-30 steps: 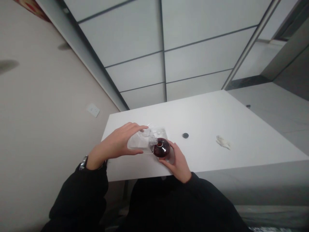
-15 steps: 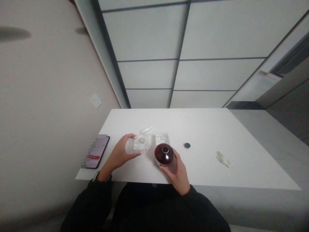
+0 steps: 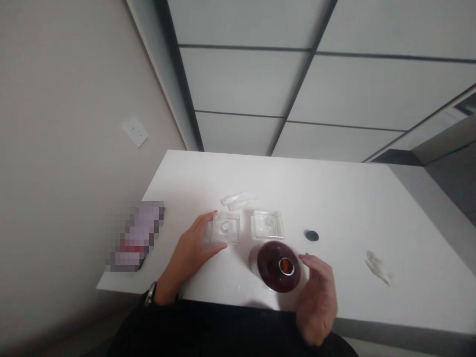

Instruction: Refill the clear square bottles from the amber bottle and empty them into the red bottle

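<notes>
My left hand (image 3: pixel 189 253) has its thumb and fingers around the near and far edges of a clear square dish (image 3: pixel 232 230) with a round mark in its middle. A second clear square dish (image 3: pixel 267 224) sits just to its right. In front of that stands a glossy dark red, dome-shaped jar (image 3: pixel 273 258), with a silver-ringed opening that shows orange inside. My right hand (image 3: pixel 318 292) is beside the jar's right side, slightly blurred, its fingers reaching forward and apparently off the jar. Its thumb is hard to make out.
Behind the dishes lie clear slender pieces (image 3: pixel 238 199). A small dark round cap (image 3: pixel 311 235) and a crumpled whitish piece (image 3: pixel 378 267) are to the right. On the left lies a phone (image 3: pixel 139 235), partly pixelated. The white table (image 3: pixel 316 183) meets a wall on the left.
My right hand has come off the jar, which it gripped before, and is now at its right side. My left hand stays at the clear dish. The view has shifted and tilted.
</notes>
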Available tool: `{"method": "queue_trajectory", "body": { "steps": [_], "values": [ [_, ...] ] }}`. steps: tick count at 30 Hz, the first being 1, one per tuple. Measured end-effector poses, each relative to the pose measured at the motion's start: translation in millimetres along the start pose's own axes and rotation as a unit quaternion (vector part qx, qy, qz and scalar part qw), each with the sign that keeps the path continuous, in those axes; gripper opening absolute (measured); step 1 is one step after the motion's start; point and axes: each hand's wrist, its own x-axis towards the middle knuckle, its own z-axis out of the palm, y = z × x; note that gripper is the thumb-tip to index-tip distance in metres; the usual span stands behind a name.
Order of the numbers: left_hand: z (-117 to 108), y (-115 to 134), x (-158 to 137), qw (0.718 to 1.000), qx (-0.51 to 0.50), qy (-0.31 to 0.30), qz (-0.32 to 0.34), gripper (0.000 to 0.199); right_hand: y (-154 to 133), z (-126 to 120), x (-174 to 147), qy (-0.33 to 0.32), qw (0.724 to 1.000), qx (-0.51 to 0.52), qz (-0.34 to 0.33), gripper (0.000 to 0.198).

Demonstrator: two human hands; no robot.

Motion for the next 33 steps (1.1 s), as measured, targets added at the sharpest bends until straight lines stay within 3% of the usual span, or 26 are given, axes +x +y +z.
{"method": "queue_trajectory", "body": {
  "steps": [4,12,17,21,24,27,30,33],
  "values": [
    [0.2,2.2,1.6,1.000,0.019,0.019,0.001,0.077,-8.3,0.9,3.0,0.013,0.999,-0.043,-0.020,0.025],
    [2.8,3.3,3.4,0.999,0.025,0.034,0.022,0.079,-10.3,-12.1,11.2,-0.065,0.986,-0.118,-0.096,0.034],
    [0.1,6.0,6.8,0.999,0.020,0.026,0.027,0.090,-9.5,1.7,8.5,-0.006,0.994,0.004,-0.113,0.045],
    [-1.5,6.9,9.5,0.998,0.004,0.018,0.056,0.095,-12.6,3.7,4.8,0.038,0.993,0.012,-0.110,0.046],
    [-0.6,2.3,9.7,0.997,-0.010,0.032,0.077,0.099,-11.7,-22.2,13.7,0.023,0.995,-0.039,-0.085,0.040],
    [1.7,-5.5,10.0,0.992,-0.025,0.070,0.100,0.099,1.0,-71.4,36.9,-0.006,0.981,-0.177,-0.074,0.023],
    [3.9,-11.2,11.5,0.988,-0.048,0.096,0.110,0.103,24.7,-124.2,62.2,-0.001,0.950,-0.305,-0.071,0.034],
    [4.6,-12.8,13.0,0.986,-0.072,0.102,0.107,0.104,48.2,-158.1,74.6,-0.081,0.911,-0.402,-0.041,0.049]
  ]
}}
